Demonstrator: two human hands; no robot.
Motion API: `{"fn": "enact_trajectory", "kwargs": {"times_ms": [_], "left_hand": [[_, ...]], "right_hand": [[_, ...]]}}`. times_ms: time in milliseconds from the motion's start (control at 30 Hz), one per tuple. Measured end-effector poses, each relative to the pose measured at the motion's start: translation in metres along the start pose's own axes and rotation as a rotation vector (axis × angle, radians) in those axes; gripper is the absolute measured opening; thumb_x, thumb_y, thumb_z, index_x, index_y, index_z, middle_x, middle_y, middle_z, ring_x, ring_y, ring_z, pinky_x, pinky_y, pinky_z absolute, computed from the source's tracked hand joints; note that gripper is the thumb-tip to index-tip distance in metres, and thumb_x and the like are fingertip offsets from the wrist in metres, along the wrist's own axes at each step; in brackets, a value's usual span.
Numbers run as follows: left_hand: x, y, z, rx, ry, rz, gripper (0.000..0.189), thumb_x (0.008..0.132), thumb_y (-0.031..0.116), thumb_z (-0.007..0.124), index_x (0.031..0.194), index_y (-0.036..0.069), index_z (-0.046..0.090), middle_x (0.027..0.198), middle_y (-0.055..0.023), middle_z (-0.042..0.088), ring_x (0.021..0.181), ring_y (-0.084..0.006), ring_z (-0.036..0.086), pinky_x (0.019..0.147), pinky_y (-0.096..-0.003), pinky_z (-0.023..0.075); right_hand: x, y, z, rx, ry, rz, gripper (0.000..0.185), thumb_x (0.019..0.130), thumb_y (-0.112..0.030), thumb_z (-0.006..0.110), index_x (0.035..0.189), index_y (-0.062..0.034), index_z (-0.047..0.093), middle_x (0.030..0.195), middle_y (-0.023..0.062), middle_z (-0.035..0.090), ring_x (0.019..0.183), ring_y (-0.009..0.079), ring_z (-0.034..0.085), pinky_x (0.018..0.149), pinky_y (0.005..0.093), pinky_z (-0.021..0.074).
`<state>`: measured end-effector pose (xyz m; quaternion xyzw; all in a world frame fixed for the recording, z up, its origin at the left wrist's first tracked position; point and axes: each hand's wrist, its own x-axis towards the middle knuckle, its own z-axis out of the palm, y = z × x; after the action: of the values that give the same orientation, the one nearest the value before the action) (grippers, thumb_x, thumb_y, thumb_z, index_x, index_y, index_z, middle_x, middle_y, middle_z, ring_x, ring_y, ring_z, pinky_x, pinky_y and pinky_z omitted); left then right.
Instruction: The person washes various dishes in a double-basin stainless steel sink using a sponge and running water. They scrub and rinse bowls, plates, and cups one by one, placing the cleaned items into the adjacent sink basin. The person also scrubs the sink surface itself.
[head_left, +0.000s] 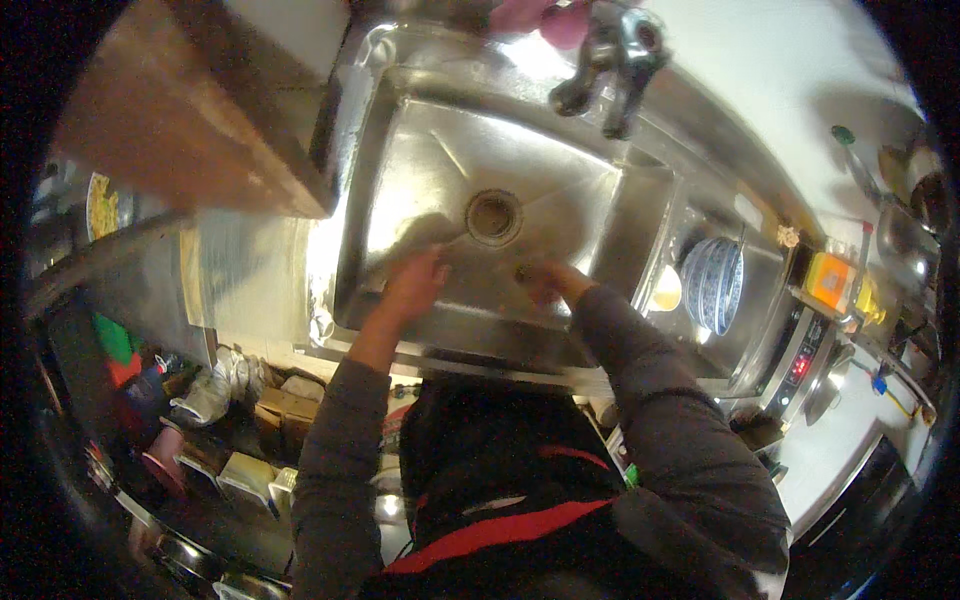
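Both hands are over a stainless steel sink basin (420, 161), on the near side of its round drain (493, 217). My left hand (418, 279) hovers at the near left, its fingers blurred and partly curled, with a dark shadow beyond them. My right hand (553, 282) is at the near right, bent inward at the wrist. A small dark spot shows by its fingertips, too blurred to tell whether it is a held thing. The metal faucet (611, 71) stands at the far right rim.
Stacked blue-and-white bowls (712, 285) and a pale yellow cup (665, 289) stand right of the basin. Beyond are an orange container (829, 281) and an appliance panel with a lit red display (801, 367). A brown panel (187, 127) juts in at left. A cardboard box (285, 412) sits below.
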<state>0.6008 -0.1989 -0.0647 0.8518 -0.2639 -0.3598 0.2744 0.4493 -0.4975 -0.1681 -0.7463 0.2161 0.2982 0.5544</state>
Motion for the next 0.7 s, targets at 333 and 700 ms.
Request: {"fn": "enact_trajectory", "kwargs": {"times_ms": [333,700], "left_hand": [[-0.003,-0.011,-0.007,-0.077,0.020,-0.161,0.041,0.094,0.028,0.054,0.130,0.007,0.051,0.115,-0.0210,0.063,0.107,-0.0382,0.060,0.093,-0.0463,0.0468],[-0.009,-0.011,-0.015,-0.116,0.025,-0.197,0.035,0.094,0.023,0.051,0.125,0.007,0.053,0.103,-0.0214,0.065,0.096,-0.0400,0.062,0.084,-0.0478,0.0490]], "right_hand": [[-0.002,0.067,0.016,0.562,-0.191,-0.088,0.036,0.095,-0.035,0.056,0.119,-0.0090,0.057,0.081,0.0039,0.061,0.067,0.0158,0.057,0.057,0.0308,0.0486],[0.069,-0.025,-0.073,0.219,-0.266,0.193,0.023,0.089,-0.018,0.060,0.108,-0.0052,0.066,0.094,0.0074,0.067,0.077,0.0191,0.063,0.070,0.0342,0.0516]]}}
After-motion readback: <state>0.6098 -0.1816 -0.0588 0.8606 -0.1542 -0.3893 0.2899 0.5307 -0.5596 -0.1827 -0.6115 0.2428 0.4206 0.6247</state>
